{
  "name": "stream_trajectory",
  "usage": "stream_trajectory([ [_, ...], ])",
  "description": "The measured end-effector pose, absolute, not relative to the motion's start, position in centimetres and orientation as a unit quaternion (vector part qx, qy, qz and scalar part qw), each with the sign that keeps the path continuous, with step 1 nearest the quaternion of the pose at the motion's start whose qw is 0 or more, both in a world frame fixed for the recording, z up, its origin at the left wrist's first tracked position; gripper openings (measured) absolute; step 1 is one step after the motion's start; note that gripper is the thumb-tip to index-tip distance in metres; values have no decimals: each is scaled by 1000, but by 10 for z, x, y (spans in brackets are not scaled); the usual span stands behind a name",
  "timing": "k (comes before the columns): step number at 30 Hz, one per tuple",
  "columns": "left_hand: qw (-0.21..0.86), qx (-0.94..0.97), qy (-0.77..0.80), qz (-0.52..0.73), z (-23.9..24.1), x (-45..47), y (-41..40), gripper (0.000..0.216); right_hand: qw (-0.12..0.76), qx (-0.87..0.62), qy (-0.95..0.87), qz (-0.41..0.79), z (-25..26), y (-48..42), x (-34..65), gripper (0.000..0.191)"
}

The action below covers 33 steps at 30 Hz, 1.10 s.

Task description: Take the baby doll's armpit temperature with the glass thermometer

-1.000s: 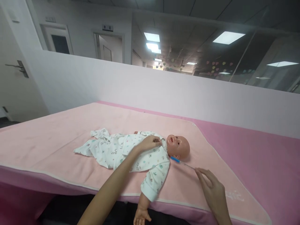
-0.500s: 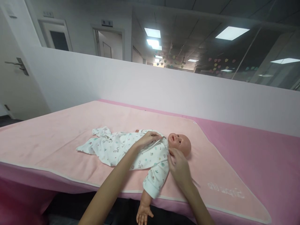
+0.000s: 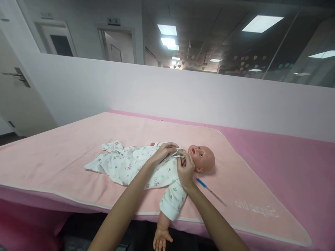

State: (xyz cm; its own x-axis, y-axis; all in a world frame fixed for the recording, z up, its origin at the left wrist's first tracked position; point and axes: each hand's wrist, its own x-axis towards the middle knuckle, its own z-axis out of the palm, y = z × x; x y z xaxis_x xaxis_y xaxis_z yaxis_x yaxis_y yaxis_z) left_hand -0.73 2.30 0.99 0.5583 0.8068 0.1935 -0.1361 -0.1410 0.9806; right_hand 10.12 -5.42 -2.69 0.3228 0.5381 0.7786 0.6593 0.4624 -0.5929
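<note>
A baby doll (image 3: 204,159) lies on its back, head to the right, wearing a white printed romper (image 3: 162,177). At the chest, just below the doll's chin, the romper's front edge is lifted a little. My left hand (image 3: 165,152) holds that edge from the left side, fingers bent over the cloth. Close beside it, my right hand (image 3: 186,168) pinches the romper at the neckline, fingers curled together. The two hands partly hide the collar. A thin stick with a blue end, like a glass thermometer (image 3: 211,192), lies on the mat right of my right wrist.
Under the doll is a pale pink mat (image 3: 125,129) with white edging, over a darker pink surface (image 3: 288,157). The doll's near arm (image 3: 162,230) hangs over the front edge. A low white wall (image 3: 196,101) runs behind, with glass above. A door (image 3: 21,90) stands at the left.
My right hand has moved left from beside the doll's neck to the middle of the collar, near my left hand. The blue-ended stick now shows clearly on the mat.
</note>
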Motion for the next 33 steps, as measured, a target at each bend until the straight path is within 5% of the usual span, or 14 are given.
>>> stream_trajectory([
  [9,504,743,238,372,13,-9,14,19,636,-499,-589,2,-26,-54,103,22],
  [33,488,780,236,314,12,-21,18,29,619,-512,-596,3,-28,-53,102,23],
])
